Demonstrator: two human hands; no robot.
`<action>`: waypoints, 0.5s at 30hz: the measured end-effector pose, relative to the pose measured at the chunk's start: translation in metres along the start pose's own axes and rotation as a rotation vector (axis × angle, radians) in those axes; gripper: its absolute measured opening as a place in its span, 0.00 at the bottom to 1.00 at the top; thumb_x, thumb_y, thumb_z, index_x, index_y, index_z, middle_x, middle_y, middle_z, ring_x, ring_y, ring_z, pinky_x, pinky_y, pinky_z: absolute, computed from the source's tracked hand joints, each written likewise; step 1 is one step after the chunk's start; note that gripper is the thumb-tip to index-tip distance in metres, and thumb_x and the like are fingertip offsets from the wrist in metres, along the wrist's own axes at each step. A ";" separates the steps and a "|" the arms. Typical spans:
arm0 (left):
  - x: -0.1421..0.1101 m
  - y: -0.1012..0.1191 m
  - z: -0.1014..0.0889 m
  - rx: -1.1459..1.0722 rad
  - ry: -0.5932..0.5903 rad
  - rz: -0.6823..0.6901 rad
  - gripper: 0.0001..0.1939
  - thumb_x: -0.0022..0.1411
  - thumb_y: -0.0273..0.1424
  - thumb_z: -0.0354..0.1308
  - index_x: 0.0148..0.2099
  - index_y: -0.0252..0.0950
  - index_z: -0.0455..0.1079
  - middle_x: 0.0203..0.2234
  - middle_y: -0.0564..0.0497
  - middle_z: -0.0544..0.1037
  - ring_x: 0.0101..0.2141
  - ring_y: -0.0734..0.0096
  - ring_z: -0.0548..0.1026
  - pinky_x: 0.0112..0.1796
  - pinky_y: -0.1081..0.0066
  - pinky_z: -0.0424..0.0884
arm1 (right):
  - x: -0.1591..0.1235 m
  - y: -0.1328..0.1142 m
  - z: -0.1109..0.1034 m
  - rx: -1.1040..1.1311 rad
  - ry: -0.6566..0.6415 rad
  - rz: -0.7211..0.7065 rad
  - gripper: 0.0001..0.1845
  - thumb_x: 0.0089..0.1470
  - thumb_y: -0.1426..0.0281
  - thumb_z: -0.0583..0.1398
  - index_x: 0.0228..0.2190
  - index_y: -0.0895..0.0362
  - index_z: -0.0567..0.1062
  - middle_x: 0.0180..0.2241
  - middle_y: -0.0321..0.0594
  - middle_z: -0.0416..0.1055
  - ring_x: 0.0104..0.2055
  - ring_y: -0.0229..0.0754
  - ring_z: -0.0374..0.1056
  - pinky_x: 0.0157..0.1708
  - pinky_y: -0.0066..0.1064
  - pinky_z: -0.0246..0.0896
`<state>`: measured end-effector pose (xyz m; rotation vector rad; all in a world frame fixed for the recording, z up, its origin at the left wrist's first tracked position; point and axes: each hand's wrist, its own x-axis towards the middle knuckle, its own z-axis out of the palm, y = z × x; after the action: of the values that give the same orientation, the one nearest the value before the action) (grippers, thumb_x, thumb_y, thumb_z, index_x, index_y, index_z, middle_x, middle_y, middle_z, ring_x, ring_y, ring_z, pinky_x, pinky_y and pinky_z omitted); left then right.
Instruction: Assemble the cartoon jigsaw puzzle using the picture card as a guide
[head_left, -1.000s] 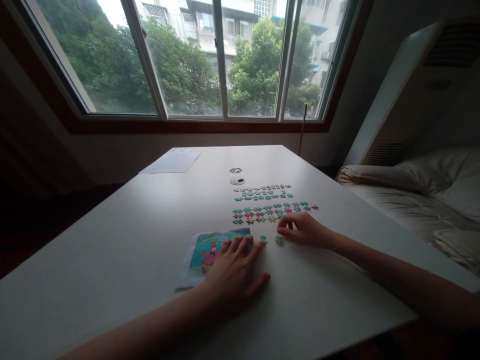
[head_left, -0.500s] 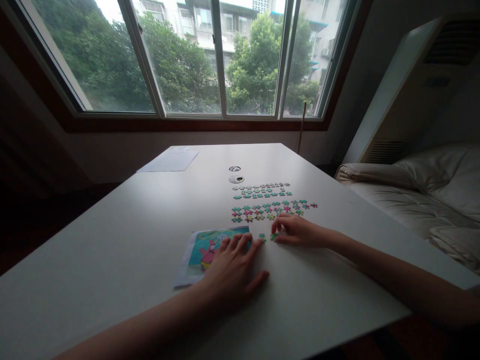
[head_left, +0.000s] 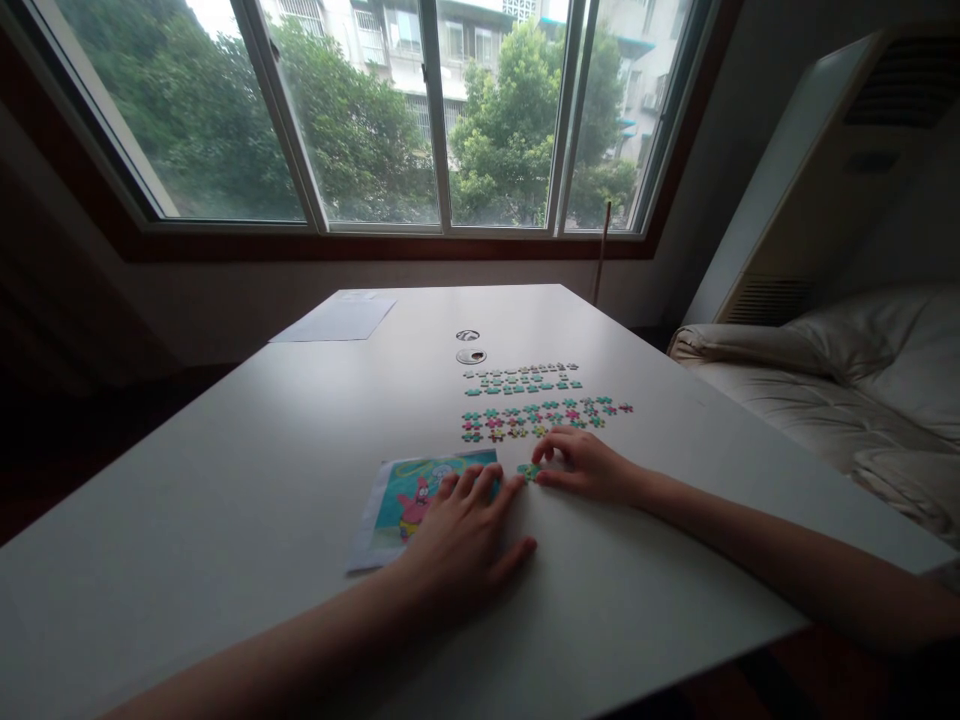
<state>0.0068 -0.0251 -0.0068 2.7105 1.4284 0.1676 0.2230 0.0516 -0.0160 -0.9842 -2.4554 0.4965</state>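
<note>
My left hand (head_left: pixel 469 530) lies spread over the lower right part of a cartoon picture sheet (head_left: pixel 399 497), its fingertips near the sheet's right edge. Just right of that edge, green jigsaw puzzle pieces (head_left: pixel 528 472) sit close together on the white table. My right hand (head_left: pixel 589 466) has thumb and fingers closed around a puzzle piece there, partly hidden by the fingertips. Whether the two pieces are joined I cannot tell. Beyond the hands, rows of loose puzzle pieces (head_left: pixel 531 412) in teal, pink and yellow lie face up.
Farther back on the table (head_left: pixel 300 430) are two round inset discs, the nearer one (head_left: pixel 471 356) with a dark spot. White papers (head_left: pixel 334 318) rest at the far left corner. A pale sofa (head_left: pixel 810 400) stands to the right, and a window is ahead.
My right hand has slid left with its puzzle piece, closing the gap to the other green piece. My left hand stays in place on the picture sheet.
</note>
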 end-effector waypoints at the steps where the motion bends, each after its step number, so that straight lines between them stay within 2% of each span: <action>1: 0.000 0.000 0.000 0.000 0.000 0.003 0.28 0.61 0.45 0.47 0.61 0.40 0.53 0.53 0.42 0.61 0.52 0.50 0.58 0.52 0.49 0.53 | 0.000 0.000 0.000 0.001 0.005 -0.004 0.11 0.50 0.64 0.60 0.34 0.57 0.73 0.31 0.38 0.66 0.32 0.37 0.61 0.32 0.27 0.56; 4: 0.000 -0.001 0.001 -0.008 0.003 0.010 0.28 0.61 0.45 0.46 0.61 0.40 0.53 0.53 0.42 0.61 0.52 0.50 0.58 0.52 0.49 0.53 | -0.001 -0.001 0.001 0.015 0.024 -0.025 0.11 0.50 0.65 0.59 0.36 0.57 0.72 0.32 0.39 0.66 0.33 0.37 0.62 0.33 0.27 0.57; 9: 0.001 -0.001 0.000 -0.010 0.011 0.010 0.28 0.62 0.44 0.47 0.61 0.39 0.53 0.54 0.42 0.60 0.52 0.49 0.58 0.52 0.48 0.52 | -0.002 -0.002 0.003 0.047 0.025 -0.074 0.08 0.52 0.67 0.58 0.33 0.56 0.74 0.31 0.39 0.66 0.30 0.35 0.60 0.31 0.27 0.57; 15: 0.000 0.000 0.000 -0.005 0.002 0.004 0.29 0.62 0.45 0.46 0.61 0.38 0.52 0.54 0.42 0.60 0.53 0.49 0.57 0.52 0.50 0.52 | -0.002 -0.002 0.003 0.059 0.029 -0.065 0.08 0.52 0.67 0.58 0.33 0.56 0.75 0.30 0.39 0.66 0.29 0.35 0.59 0.29 0.26 0.56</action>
<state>0.0065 -0.0252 -0.0070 2.7099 1.4216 0.1740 0.2220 0.0485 -0.0183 -0.8786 -2.4246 0.5258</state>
